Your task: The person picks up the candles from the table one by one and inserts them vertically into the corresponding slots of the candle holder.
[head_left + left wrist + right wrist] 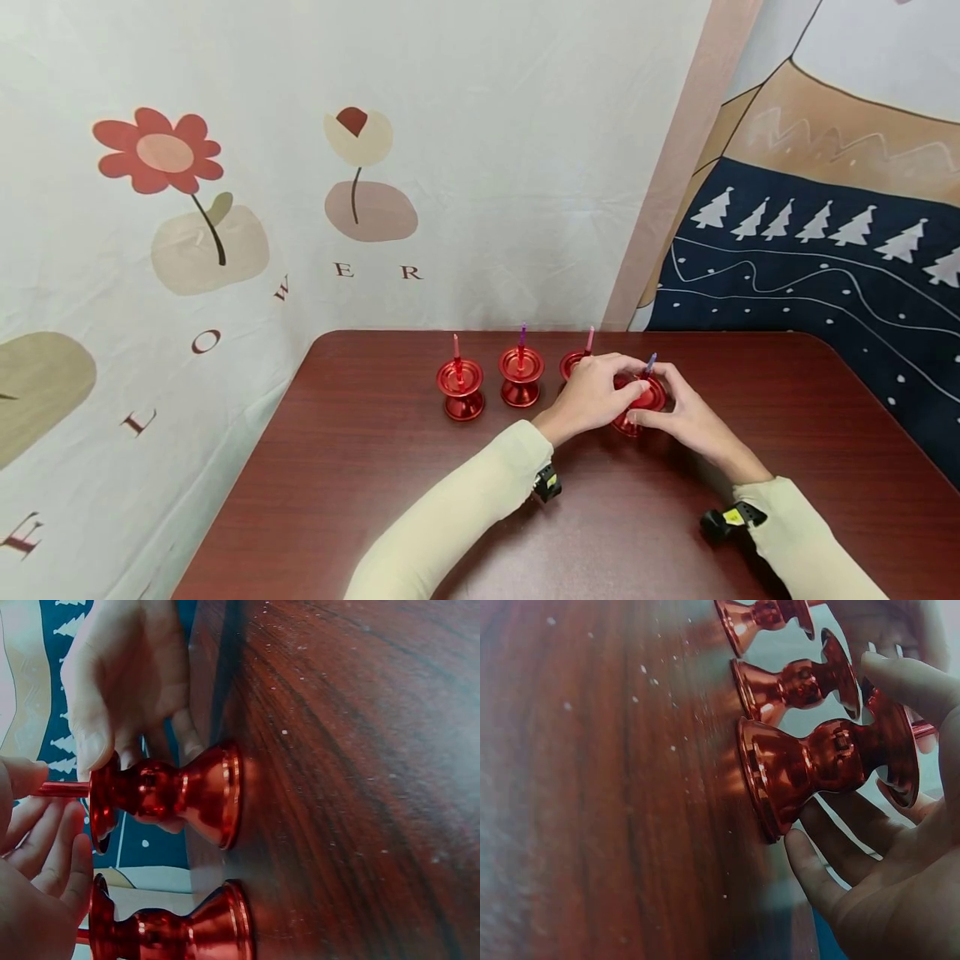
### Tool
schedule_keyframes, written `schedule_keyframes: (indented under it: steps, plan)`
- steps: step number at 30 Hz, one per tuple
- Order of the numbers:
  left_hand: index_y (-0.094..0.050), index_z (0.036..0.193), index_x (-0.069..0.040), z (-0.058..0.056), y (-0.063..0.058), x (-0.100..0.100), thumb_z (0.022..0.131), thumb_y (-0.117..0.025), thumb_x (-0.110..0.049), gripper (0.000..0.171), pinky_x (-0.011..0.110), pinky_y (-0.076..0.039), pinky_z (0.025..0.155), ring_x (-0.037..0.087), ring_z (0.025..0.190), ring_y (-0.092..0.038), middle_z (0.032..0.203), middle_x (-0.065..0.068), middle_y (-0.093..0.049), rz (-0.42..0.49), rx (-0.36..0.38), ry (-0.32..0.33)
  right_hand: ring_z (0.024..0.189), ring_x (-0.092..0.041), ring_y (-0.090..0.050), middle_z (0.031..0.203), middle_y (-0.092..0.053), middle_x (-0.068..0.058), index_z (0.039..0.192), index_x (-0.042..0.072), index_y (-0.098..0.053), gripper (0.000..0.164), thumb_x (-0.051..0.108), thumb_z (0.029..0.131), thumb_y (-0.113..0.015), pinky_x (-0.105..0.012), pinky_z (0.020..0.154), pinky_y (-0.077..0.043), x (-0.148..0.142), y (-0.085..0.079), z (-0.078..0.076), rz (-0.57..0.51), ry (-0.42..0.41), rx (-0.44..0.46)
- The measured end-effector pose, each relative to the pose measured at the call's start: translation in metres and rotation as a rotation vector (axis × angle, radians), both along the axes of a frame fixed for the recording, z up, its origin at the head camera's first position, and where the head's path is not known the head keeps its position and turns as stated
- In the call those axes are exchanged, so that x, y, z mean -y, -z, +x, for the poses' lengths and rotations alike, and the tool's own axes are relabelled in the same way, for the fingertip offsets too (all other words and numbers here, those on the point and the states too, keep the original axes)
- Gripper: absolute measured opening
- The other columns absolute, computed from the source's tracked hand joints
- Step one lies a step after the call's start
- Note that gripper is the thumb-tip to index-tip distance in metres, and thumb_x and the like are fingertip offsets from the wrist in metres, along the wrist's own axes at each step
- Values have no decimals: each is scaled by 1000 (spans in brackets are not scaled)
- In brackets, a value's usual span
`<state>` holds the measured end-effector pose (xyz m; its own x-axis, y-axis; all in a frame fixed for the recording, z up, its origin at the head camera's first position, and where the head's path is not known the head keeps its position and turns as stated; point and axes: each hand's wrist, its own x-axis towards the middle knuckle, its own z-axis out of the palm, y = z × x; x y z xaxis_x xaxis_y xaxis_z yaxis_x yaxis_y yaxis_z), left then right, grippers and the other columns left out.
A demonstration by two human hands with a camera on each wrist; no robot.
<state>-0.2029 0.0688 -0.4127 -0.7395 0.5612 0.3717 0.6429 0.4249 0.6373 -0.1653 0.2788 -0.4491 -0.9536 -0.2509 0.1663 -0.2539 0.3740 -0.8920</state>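
At the right end of a row of shiny red metal candle holders, one candle holder (651, 398) stands upright on the table with a blue candle (652, 362) in it. My right hand (690, 417) holds this holder by its dish, thumb over the rim and fingers around the far side. From the left, my left hand (596, 392) pinches low at the candle, around the red tube (64, 789) above the dish. The candle's lower end is hidden behind the fingers. Partly behind my left hand stands another holder (568, 362) with a pink candle (590, 338).
Further left stand a holder (521, 367) with a purple candle (522, 335) and a holder (460, 379) with a reddish candle (456, 346). The brown wooden table (360, 467) ends at the back against a printed cloth (510, 167).
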Motion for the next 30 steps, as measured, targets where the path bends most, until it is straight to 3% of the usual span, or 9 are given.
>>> schedule_keyframes:
  steps: [5,10,13,17,20,23,26,28,30]
  plan:
    - [-73,143,-10,5,4,3,107,-72,-24,39,15,-50,99,6,118,-69,136,2,-75,-21,20,-3,117,-7,-60,144,-59,-21,151,2,-42,66,9,98,-81,-21,95,-53,-2,-1,-4,10,18,14]
    - [-68,149,-10,11,5,5,107,-72,-27,46,19,-49,107,10,129,-66,144,3,-71,-61,-8,-9,119,-7,-59,146,-57,-24,154,-1,-41,67,7,99,-78,-18,96,-51,-5,-1,-8,16,24,5]
    - [-67,150,-9,15,5,9,107,-71,-30,48,22,-47,111,13,132,-65,145,4,-70,-83,-31,-10,124,-19,-59,149,-54,-26,156,-2,-39,69,7,100,-78,-19,94,-53,-6,-2,-11,15,31,15]
    - [-67,149,-10,23,4,21,106,-71,-31,48,21,-49,107,14,127,-67,142,1,-71,-72,-30,-9,130,-38,-57,151,-52,-27,158,-1,-37,73,12,100,-79,-18,94,-52,-6,-3,-12,37,51,37]
    - [-69,145,-10,30,2,37,105,-74,-28,44,21,-51,103,14,120,-68,137,0,-72,-33,-51,-1,133,-44,-56,152,-53,-27,160,1,-36,77,18,99,-80,-26,98,-54,-6,-5,-11,86,71,50]
    - [-71,140,-9,37,-2,57,103,-76,-24,40,22,-51,104,12,120,-68,134,0,-72,8,-110,7,136,-47,-55,155,-51,-28,164,2,-33,83,23,100,-81,-48,107,-55,-7,-6,-10,120,80,65]
    - [-73,135,-8,46,-7,83,102,-78,-20,36,26,-53,104,13,119,-68,131,1,-73,50,-177,2,142,-52,-50,158,-48,-29,168,5,-29,87,26,101,-81,-68,112,-47,-11,-9,-8,114,78,79]
    - [-74,132,-6,51,-11,103,100,-79,-17,33,29,-54,104,17,117,-69,128,2,-74,82,-203,-12,144,-53,-49,158,-49,-30,169,6,-29,86,24,102,-80,-65,115,-46,-17,-12,-7,99,66,71]
    - [-75,129,-5,55,-13,125,99,-80,-14,31,34,-56,103,19,115,-70,125,3,-74,100,-226,-43,143,-53,-49,156,-51,-31,167,4,-31,82,19,102,-79,-48,116,-50,-25,-14,-6,87,51,40]
